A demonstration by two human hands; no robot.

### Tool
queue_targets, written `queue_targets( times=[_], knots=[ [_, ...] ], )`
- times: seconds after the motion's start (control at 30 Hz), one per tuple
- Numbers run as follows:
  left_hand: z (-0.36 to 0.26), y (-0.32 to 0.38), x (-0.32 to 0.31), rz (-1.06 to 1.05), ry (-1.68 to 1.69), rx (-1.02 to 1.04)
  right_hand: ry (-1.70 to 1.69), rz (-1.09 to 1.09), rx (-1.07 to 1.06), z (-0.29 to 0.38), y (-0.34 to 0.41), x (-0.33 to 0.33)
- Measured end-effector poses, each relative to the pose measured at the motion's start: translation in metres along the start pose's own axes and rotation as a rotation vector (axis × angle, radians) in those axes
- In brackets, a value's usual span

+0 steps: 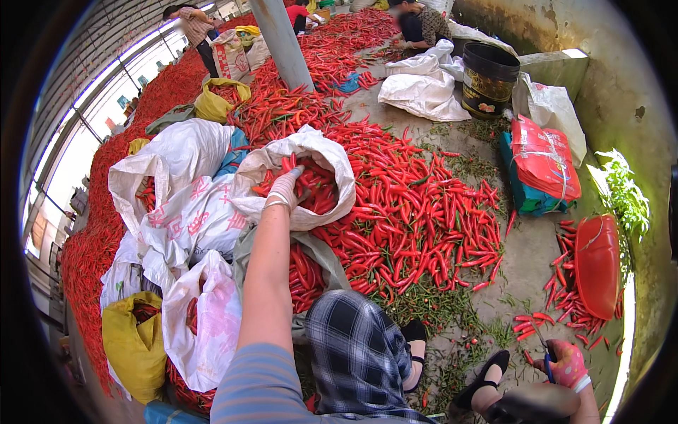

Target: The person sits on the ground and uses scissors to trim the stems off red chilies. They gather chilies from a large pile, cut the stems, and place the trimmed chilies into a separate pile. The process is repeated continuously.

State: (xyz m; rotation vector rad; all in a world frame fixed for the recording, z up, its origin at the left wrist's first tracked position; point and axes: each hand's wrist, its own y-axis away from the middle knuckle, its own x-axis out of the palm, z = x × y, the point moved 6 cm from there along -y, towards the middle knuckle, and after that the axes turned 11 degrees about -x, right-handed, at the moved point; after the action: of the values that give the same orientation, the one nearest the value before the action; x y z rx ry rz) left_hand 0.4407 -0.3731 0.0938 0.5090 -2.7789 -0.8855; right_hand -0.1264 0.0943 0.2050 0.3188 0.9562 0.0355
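My left hand (285,190), in a light glove, reaches into an open white woven sack (347,180) of red chili peppers. Peppers lie at its fingertips; whether its fingers close on any cannot be told. At the lower right, my right hand (567,365) wears a pink dotted glove and holds scissors (549,352) with blue handles, blades pointing up and left. Beside it lie loose red chili peppers (531,322) on the concrete. A large heap of red chili peppers (413,212) spreads just right of the white sack. Below that sack stands a grey-green sack (331,265) holding more peppers.
Filled white sacks (196,143) and a yellow sack (132,344) crowd the left. A metal post (283,42) rises from the heap. A black bucket (488,79), bundled red bags (545,153) and a red plastic basin (597,265) stand along the right wall. Several people work farther back.
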Motion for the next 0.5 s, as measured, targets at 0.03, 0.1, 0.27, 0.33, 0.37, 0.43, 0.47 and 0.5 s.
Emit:
queue_targets(
  times=[0.03,0.1,0.27,0.33,0.37,0.43,0.47,0.5],
  knots=[
    [-0.014,0.013,0.003,-0.091,-0.339,0.159,-0.008,0.008,0.047,-0.003,-0.001,0.0],
    [-0.027,0.041,0.012,-0.191,-1.0,0.375,-0.061,0.019,0.087,-0.006,-0.004,0.002],
    [0.027,0.098,-0.014,-0.028,-1.82,0.937,-0.071,0.073,0.216,-0.01,-0.012,0.004],
    [0.034,0.078,-0.039,-0.028,-1.741,0.875,0.069,0.175,0.119,-0.005,-0.019,0.003],
    [0.028,0.078,-0.055,-0.178,-1.568,1.039,0.148,0.192,-0.022,0.001,-0.022,0.002],
    [0.003,0.049,-0.095,-0.357,-1.41,0.869,0.127,0.213,-0.035,-0.008,-0.014,-0.004],
    [-0.007,0.047,-0.102,-0.3,-1.288,1.011,0.173,0.285,-0.016,-0.021,-0.008,-0.005],
    [-0.022,0.038,-0.109,-0.085,-0.938,1.035,0.155,0.274,-0.008,-0.032,0.001,-0.01]
  ],
)
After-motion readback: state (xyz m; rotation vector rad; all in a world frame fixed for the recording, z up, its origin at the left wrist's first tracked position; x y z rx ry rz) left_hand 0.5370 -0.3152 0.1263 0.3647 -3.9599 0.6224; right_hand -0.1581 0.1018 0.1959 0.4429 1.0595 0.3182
